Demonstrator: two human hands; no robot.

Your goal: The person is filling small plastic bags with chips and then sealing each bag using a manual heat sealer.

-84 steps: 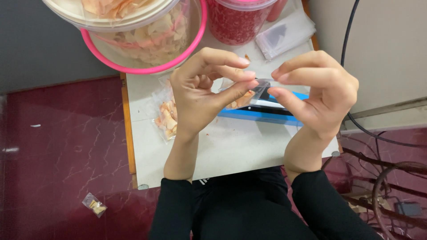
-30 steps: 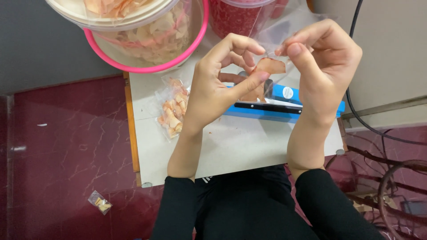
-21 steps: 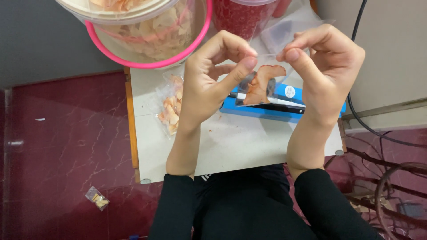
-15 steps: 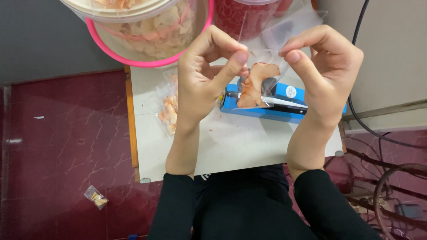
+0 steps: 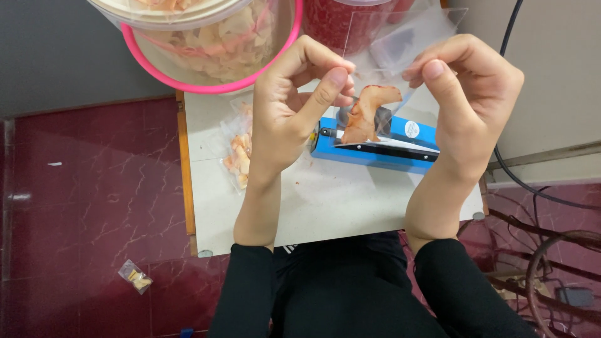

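Both hands hold up a small clear plastic bag (image 5: 375,106) with an orange-brown snack piece (image 5: 369,112) inside it. My left hand (image 5: 294,106) pinches the bag's upper left edge between thumb and forefinger. My right hand (image 5: 469,94) pinches its upper right edge. The bag hangs above a blue heat sealer (image 5: 382,147) that lies on the small white table (image 5: 325,200).
A pink-rimmed tub of pale chips (image 5: 206,37) and a jar of red contents (image 5: 338,22) stand at the table's far side. Filled clear packets (image 5: 238,150) lie left of the sealer. One packet (image 5: 134,276) lies on the dark red floor. Cables run at the right.
The hands rose from the sealer and spread the bag's top apart. A snack piece now sits inside the bag, which hangs lower between the fingers than before.
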